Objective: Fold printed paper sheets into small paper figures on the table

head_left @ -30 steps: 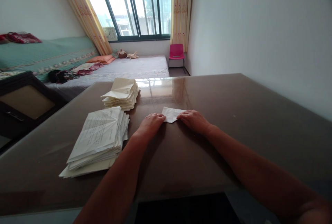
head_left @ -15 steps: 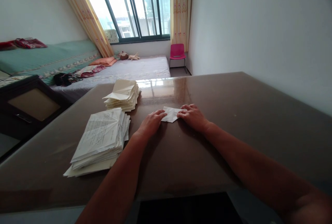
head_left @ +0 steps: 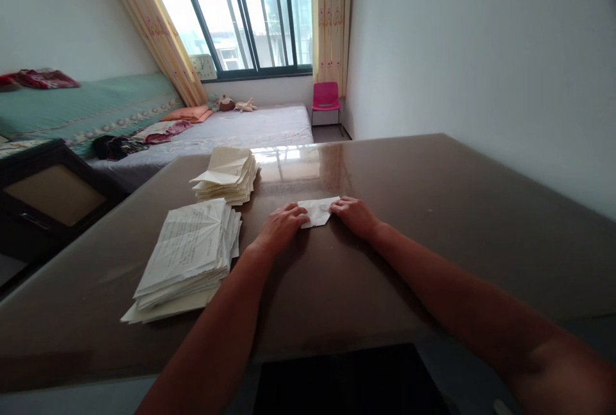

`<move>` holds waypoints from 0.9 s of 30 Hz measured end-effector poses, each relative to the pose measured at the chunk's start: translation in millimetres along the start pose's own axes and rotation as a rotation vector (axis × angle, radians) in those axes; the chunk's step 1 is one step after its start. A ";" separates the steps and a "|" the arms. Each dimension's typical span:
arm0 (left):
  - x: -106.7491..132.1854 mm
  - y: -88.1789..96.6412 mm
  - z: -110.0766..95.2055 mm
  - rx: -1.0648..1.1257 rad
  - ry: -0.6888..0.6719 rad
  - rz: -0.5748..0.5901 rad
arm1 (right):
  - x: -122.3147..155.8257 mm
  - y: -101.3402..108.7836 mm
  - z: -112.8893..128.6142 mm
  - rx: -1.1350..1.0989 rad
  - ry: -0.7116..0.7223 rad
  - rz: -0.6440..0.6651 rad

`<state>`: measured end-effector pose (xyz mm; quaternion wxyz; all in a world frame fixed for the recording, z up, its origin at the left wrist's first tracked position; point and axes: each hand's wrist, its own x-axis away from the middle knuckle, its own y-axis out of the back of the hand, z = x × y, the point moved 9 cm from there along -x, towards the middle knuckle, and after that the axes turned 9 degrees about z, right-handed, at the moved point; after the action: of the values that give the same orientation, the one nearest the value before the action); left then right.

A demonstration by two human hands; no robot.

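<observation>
Paper (head_left: 317, 211): one small folded piece, flat on the table (head_left: 457, 222) between the two hands.
One brown table runs under both forearms. One pink chair (head_left: 326, 97) stands far ahead of the hands, by the wall. Two stacks of folded sheets lie left of the left hand. The big stack (head_left: 190, 254) is just beside the left forearm, and the small stack (head_left: 228, 174) is ahead and left of the hand, near the first but apart from it. The left hand (head_left: 282, 226) lies knuckles up with its fingertips on the piece's left edge. The right hand (head_left: 353, 215) presses the right edge the same way. Neither hand closes round the piece, and it alone parts them.
</observation>
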<state>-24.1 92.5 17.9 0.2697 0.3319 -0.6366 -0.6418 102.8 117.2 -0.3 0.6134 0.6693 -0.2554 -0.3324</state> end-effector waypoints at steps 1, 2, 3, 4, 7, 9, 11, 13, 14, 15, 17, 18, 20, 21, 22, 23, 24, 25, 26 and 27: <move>-0.4 1.5 -3.5 -0.009 -0.026 -0.007 | 0.0 -1.3 -2.6 -0.019 0.004 -0.008; -0.5 3.1 -7.0 -0.010 -0.052 -0.015 | 0.1 -2.3 -5.1 -0.036 0.007 -0.015; -0.5 4.4 -10.5 -0.004 -0.079 -0.020 | 0.1 -3.1 -7.3 -0.052 0.011 -0.017; -0.4 5.2 -13.8 0.008 -0.103 -0.021 | 0.1 -3.5 -8.9 -0.067 0.017 -0.017; 0.2 5.4 -20.8 0.030 -0.128 -0.002 | 1.2 -0.5 -10.7 -0.106 0.032 -0.007; 1.2 7.3 -21.3 0.033 -0.086 -0.010 | 4.0 5.3 -8.0 -0.127 0.046 0.005; 3.3 11.3 -21.4 0.050 -0.042 -0.040 | 9.5 12.6 -4.1 -0.152 0.044 0.015; 6.0 15.0 -23.0 0.080 -0.027 -0.063 | 16.9 18.7 0.4 -0.193 0.026 0.021; 7.3 16.0 -24.1 0.096 -0.031 -0.065 | 20.8 20.4 3.4 -0.215 0.022 0.022; 8.5 16.6 -24.9 0.112 -0.035 -0.062 | 24.4 21.5 6.7 -0.233 0.021 0.016; 10.7 17.5 -25.6 0.145 -0.049 -0.050 | 29.9 21.6 13.9 -0.245 0.032 -0.011; 11.6 17.8 -25.7 0.161 -0.060 -0.042 | 31.6 20.9 17.1 -0.241 0.040 -0.028; 12.9 18.6 -25.9 0.191 -0.086 -0.035 | 33.0 17.9 21.9 -0.227 0.054 -0.055; 13.0 18.3 -26.7 0.203 -0.104 -0.029 | 32.9 16.0 23.4 -0.224 0.060 -0.060; 12.6 17.6 -27.9 0.212 -0.122 -0.026 | 32.6 14.3 24.2 -0.225 0.063 -0.061; 11.7 16.8 -29.3 0.217 -0.136 -0.027 | 32.2 13.3 24.1 -0.229 0.060 -0.063; 10.3 15.8 -30.9 0.216 -0.147 -0.033 | 31.9 12.7 23.6 -0.234 0.055 -0.064; 8.6 14.5 -32.7 0.210 -0.156 -0.039 | 31.8 12.8 22.9 -0.239 0.049 -0.066; 6.8 12.5 -34.8 0.201 -0.165 -0.040 | 31.8 13.1 22.3 -0.244 0.044 -0.068; 4.9 10.0 -36.7 0.192 -0.174 -0.034 | 32.0 13.4 22.0 -0.248 0.042 -0.068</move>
<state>0.3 64.8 28.6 0.1697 0.3101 -0.7104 -0.6085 107.8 77.3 8.2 0.6851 0.6033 -0.1765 -0.3681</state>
